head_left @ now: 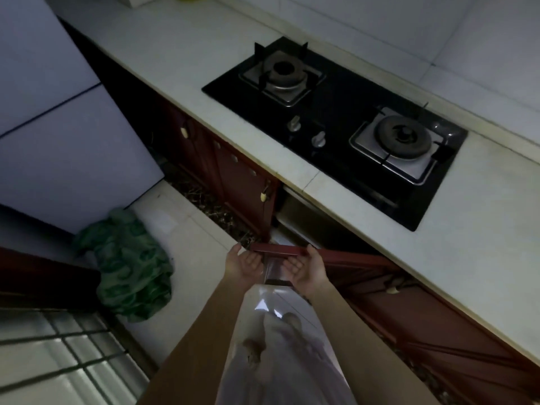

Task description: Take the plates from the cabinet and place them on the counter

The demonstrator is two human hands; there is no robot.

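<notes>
table (479, 229) bare, hob inset | cabinet (295, 217) open below it, plates not visible, likely inside | judge plates heavy, stiff, slick, breakable: grip rims two-handed | left hand (244, 263), right hand (309, 267) fingers curled on drawer front (276, 250)

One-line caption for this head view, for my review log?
Both hands, left hand and right hand, grip the top edge of an open dark red wooden cabinet door beneath a white counter; no plates visible.
</notes>
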